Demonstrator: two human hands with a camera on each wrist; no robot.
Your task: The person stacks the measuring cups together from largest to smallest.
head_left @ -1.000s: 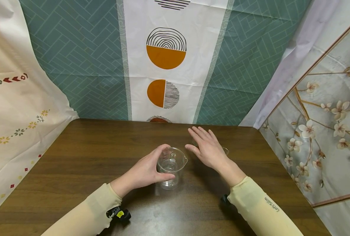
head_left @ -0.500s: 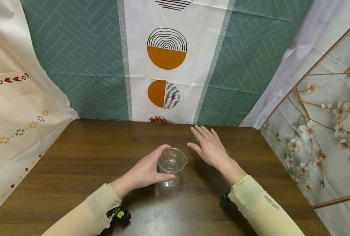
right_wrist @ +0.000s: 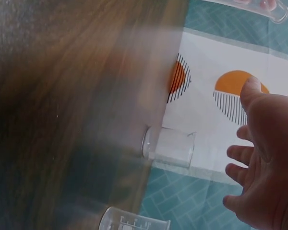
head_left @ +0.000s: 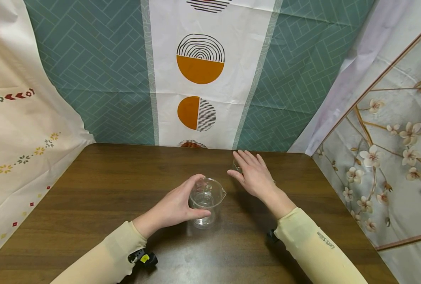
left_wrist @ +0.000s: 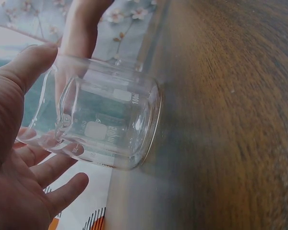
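Observation:
My left hand (head_left: 174, 204) grips a clear glass beaker (head_left: 215, 199) with a pouring spout, thumb on the near side and fingers behind. It stands upright on the table. In the left wrist view a smaller beaker (left_wrist: 96, 130) with white markings shows nested inside it. My right hand (head_left: 255, 178) hovers with fingers stretched out, palm down, holding nothing. Below it, mostly hidden in the head view, stand two more glasses. The right wrist view shows them as a small clear beaker (right_wrist: 170, 147) and a beaker with white graduations (right_wrist: 134, 221), both apart from the fingers.
The brown wooden table (head_left: 118, 181) reaches back to a green and white patterned curtain (head_left: 199, 90). A cream cloth (head_left: 22, 130) hangs at the left, a floral one (head_left: 391, 157) at the right.
My right hand has drifted slightly to the right and away, uncovering more of the rim of a small beaker by its fingers. My left hand and its beaker have stayed put.

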